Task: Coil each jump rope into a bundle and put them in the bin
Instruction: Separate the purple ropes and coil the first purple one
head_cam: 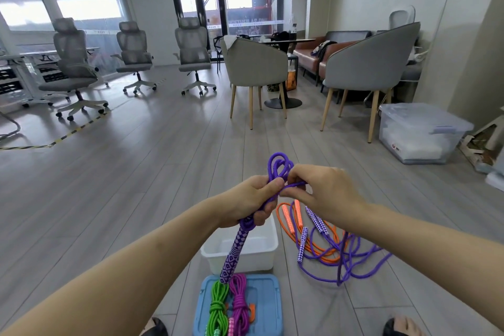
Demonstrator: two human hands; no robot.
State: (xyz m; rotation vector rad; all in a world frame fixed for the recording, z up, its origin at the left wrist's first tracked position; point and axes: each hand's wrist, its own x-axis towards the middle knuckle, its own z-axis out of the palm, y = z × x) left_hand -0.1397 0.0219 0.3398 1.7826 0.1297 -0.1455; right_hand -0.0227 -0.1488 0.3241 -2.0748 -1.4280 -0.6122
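My left hand (252, 199) grips a coiled purple jump rope (278, 166) in mid-air, its loops sticking up and its patterned purple-white handle (234, 254) hanging down. My right hand (321, 191) pinches a strand of the same rope beside the left thumb. Below them stands a white bin (261, 251) on the floor. To its right lie a loose orange rope (289, 221) and a loose purple rope (351, 259), tangled together. A green bundle (218, 305) and a magenta bundle (240, 303) rest on a blue lid (268, 305) near my feet.
A clear lidded storage box (420, 133) stands at the right by the wall. Grey armchairs (256, 65) and a round table are ahead, office chairs (73, 63) at the left. Yellow-black tape (68, 133) marks the wooden floor.
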